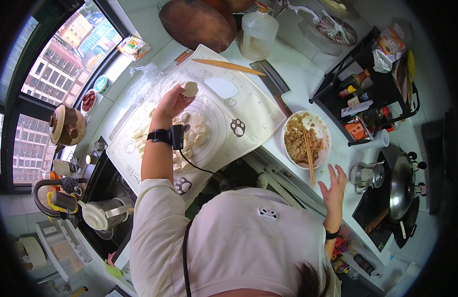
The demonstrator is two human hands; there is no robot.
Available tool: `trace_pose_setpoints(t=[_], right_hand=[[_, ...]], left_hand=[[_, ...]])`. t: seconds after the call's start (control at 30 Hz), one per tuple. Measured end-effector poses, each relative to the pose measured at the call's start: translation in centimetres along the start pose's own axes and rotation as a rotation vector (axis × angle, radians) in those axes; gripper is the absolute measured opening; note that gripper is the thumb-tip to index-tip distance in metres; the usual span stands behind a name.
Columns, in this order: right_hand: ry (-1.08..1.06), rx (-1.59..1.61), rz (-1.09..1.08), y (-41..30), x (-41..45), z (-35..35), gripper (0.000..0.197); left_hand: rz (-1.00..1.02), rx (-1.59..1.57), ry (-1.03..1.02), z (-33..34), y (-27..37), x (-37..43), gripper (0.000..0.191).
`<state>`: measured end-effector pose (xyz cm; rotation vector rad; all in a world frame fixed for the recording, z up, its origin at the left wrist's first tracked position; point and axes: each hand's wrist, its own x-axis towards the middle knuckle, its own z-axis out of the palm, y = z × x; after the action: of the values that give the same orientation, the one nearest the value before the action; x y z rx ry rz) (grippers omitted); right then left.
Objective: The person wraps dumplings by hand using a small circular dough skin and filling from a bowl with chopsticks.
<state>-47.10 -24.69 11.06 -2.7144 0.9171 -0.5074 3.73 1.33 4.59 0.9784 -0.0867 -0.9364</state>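
My left hand (175,99) is raised over the white printed pastry mat (247,107) and holds a round dough wrapper (190,89) by its edge. Folded dumplings and pieces of dough (195,130) lie on the mat beneath my left wrist, partly hidden by the arm. My right hand (333,187), empty with fingers apart, is just below and right of a white bowl (328,139) of minced filling (295,143). Wooden chopsticks (309,159) rest in the bowl, their ends sticking out over its rim towards that hand.
A wooden rolling pin (229,67) and a cleaver (271,80) lie at the mat's far edge, near a plastic jug (259,35). A black rack (366,92) of bottles, a glass teapot (366,176) and a lidded wok (401,187) stand right; a clay pot (67,125) left.
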Motion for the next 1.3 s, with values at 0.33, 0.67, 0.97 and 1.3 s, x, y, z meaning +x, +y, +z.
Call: trace_pose_setpoints(t=[0.33,0.67,0.97,1.3], right_hand=[[-0.032,0.024,-0.344,-0.9,2.8,5.2,0.05],[0.154,0.595,0.011,2.1,6.1,6.2,0.017],[0.115,0.86,0.093,3.0,5.5,1.3,0.017],[-0.05,0.721,-0.03,3.3,5.5,4.1,0.014]], left_hand=[[0.054,-0.092,0.139,3.8,-4.8,-1.5,0.017],[0.279,0.478,0.438,4.9,-7.3,-1.7,0.016],[0.065,-0.139,0.214,3.3,-8.9,-2.9,0.032],[0.151,-0.176,0.372,5.1,-10.1,-1.5,0.023]])
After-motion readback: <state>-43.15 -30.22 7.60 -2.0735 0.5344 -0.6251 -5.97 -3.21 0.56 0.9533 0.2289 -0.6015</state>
